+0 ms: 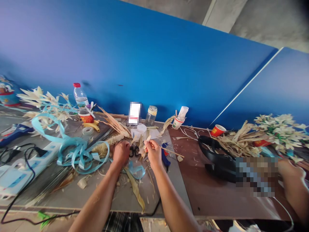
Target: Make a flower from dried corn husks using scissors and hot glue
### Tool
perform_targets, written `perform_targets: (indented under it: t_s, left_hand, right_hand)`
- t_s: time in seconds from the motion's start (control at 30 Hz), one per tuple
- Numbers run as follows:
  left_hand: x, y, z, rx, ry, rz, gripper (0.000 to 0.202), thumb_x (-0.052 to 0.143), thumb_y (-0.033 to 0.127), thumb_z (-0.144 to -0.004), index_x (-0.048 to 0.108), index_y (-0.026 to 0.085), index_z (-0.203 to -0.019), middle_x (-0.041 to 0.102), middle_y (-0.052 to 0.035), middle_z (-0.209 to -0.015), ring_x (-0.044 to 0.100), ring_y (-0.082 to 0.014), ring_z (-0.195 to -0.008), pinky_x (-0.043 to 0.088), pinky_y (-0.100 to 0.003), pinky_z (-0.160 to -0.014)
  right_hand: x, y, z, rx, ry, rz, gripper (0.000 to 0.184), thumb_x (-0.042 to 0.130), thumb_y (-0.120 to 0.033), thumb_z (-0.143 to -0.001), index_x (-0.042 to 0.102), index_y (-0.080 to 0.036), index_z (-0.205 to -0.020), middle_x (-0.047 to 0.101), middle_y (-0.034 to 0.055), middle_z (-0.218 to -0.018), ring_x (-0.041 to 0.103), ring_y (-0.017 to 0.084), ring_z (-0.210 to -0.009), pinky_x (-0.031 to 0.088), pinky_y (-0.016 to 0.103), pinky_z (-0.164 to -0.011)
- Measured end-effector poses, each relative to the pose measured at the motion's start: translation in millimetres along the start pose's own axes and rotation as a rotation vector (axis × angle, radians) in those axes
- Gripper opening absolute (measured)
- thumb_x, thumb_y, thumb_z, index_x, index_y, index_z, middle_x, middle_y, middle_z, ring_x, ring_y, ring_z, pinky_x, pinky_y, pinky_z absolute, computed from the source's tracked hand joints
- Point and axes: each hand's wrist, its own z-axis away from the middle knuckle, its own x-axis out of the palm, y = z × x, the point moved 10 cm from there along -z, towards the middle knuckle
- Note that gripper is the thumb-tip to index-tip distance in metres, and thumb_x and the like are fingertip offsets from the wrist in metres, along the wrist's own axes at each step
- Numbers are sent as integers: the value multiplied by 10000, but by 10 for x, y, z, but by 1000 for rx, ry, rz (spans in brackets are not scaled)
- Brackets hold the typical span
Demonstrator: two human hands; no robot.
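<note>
My left hand [121, 152] is closed over the grey table, its fingers curled so that what they hold, if anything, is hidden. My right hand [154, 152] pinches a small pale piece of dried corn husk [148, 138] between thumb and fingertips. Black scissors handles [134, 151] show between my hands. Close to my right hand's outer side lies a blue tool [165, 158], partly hidden, with a thin stick [172, 151] near it. Loops of light-blue ribbon [79, 154] spread left of my left hand. A long husk strip [135, 190] lies below.
A power strip [31, 167] with black cables lies left. A plastic bottle [80, 96], glass jar [151, 115] and paper cup [178, 122] stand along the blue partition [154, 64]. At right are a black object [217, 161], husk flowers [277, 129] and another person's arm [293, 180].
</note>
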Motion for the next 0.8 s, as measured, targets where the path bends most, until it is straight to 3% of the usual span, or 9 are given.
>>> perform_targets:
  t_s: [0.1, 0.2, 0.27, 0.33, 0.37, 0.43, 0.53, 0.67, 0.8]
  left_hand:
    - [2, -12, -9, -15, -2, 16, 216, 456, 214, -784, 617, 159, -651, 650, -82, -734, 563, -179, -711, 357, -277, -693]
    - [-138, -12, -24, -37, 97, 85, 192, 452, 199, -773, 599, 157, -657, 628, -77, -727, 563, -187, -743, 375, -280, -707]
    - [-298, 41, -13, -6, 193, 221, 158, 476, 232, -767, 592, 161, -686, 620, -76, -770, 557, -199, -818, 392, -289, -744]
    - [-400, 118, 19, 40, 217, 472, 163, 480, 290, -783, 578, 166, -743, 612, -65, -811, 551, -189, -836, 412, -290, -755]
    - [-400, 145, 37, 38, 185, 633, 179, 480, 327, -794, 565, 170, -781, 608, -52, -808, 553, -174, -800, 423, -286, -740]
    - [-260, 255, 83, 12, 0, 949, 210, 484, 388, -807, 516, 181, -806, 582, -12, -720, 543, -140, -668, 437, -273, -671]
    - [-57, 465, 201, -20, -230, 1216, 259, 573, 409, -764, 498, 181, -863, 535, 28, -626, 493, -100, -559, 403, -232, -567]
    - [154, 682, 323, -46, -439, 1349, 320, 630, 383, -734, 523, 160, -937, 523, 34, -597, 482, -87, -547, 388, -226, -558]
    - [229, 706, 345, -86, -474, 1325, 286, 655, 384, -710, 544, 150, -830, 536, 21, -602, 491, -90, -547, 397, -241, -566]
  right_hand:
    - [3, -2, 4, 5, 0, -4, 274, 582, -422, -741, 564, -155, -682, 458, -51, -500, 417, 83, -463, 355, 208, -488]
    - [-57, -34, 8, -11, 53, -32, 262, 607, -408, -719, 566, -155, -666, 473, -46, -538, 422, 81, -496, 349, 207, -508]
    - [-102, -55, 7, -19, 89, -70, 257, 622, -400, -706, 562, -156, -650, 467, -47, -545, 409, 77, -504, 335, 207, -511]
    - [-121, -48, -4, -2, 97, -129, 271, 621, -412, -703, 544, -163, -627, 441, -55, -514, 376, 73, -478, 309, 211, -491]
    - [-124, -34, -14, 16, 97, -162, 281, 621, -420, -699, 535, -166, -616, 429, -60, -496, 360, 71, -461, 295, 214, -478]
    - [-138, 0, -33, 50, 112, -234, 286, 639, -424, -676, 529, -169, -606, 432, -62, -487, 344, 65, -441, 279, 216, -464]
    - [-135, 57, -54, 100, 125, -331, 268, 674, -402, -633, 550, -165, -618, 473, -58, -510, 358, 58, -434, 277, 212, -458]
    - [-71, 116, -48, 173, 87, -394, 245, 699, -369, -606, 568, -162, -625, 469, -66, -477, 364, 54, -415, 266, 206, -441]
    - [-53, 115, -41, 191, 61, -422, 228, 714, -341, -592, 576, -162, -621, 466, -68, -451, 369, 54, -407, 266, 203, -436]
